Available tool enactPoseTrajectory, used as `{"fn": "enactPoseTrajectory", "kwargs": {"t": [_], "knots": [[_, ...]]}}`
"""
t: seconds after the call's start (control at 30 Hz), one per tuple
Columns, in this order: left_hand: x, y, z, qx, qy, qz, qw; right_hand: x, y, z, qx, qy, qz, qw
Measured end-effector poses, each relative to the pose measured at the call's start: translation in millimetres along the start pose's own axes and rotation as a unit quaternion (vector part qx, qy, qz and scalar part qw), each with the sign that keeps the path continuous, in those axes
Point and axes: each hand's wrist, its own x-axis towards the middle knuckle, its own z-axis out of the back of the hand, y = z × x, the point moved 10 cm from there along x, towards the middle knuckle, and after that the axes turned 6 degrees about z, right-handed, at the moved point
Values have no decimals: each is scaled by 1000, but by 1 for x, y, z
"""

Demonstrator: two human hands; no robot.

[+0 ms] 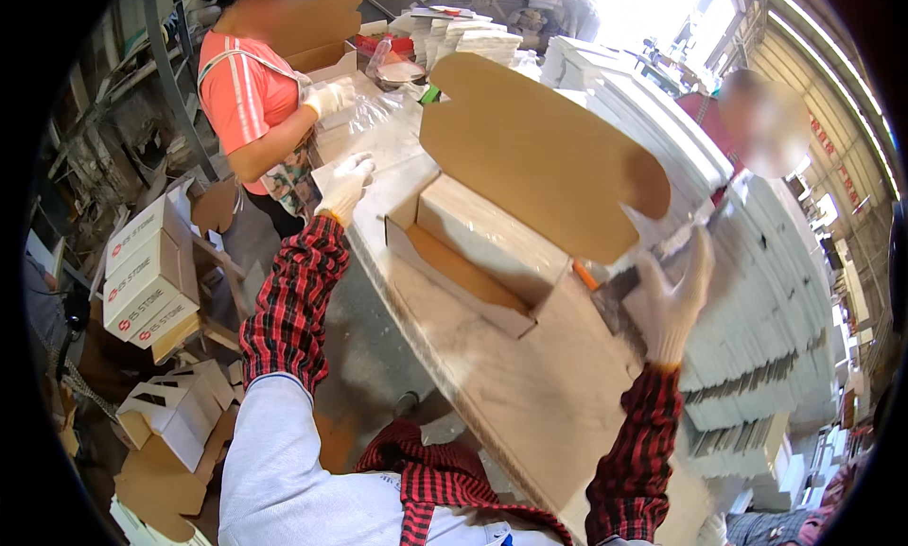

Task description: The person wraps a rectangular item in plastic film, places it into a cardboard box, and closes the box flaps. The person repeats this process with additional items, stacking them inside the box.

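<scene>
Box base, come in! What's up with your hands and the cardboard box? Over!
Left hand and right hand open, off the box. Cardboard box on table, lid raised. Orange item close beside it. Over.

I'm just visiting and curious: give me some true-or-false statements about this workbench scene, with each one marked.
1. The cardboard box on the table has its lid raised. True.
2. The wearer's hands are uncovered. False: the left hand and right hand both wear pale gloves.
3. The wearer's right hand is clenched into a fist. False: its thumb and fingers are spread.
4. The wearer has red-and-black checked sleeves. True.
5. The stacked cartons at left are black. False: they are white.
</scene>
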Motion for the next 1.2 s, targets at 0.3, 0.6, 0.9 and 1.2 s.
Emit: {"fn": "enactPoseTrajectory", "kwargs": {"t": [0.3, 0.6, 0.9, 1.2], "knots": [[160, 23, -56, -18, 97, -70, 993, 73, 75, -97, -133, 200, 131, 962], [192, -44, -145, 268, 305, -256, 877, -3, 129, -102, -89, 319, 97, 939], [223, -55, -253, 434, 431, -188, 769, 43, 116, -117, -22, 366, 92, 926], [195, -126, -312, 381, 270, -343, 815, 42, 91, -120, -79, 382, 57, 919]]}}
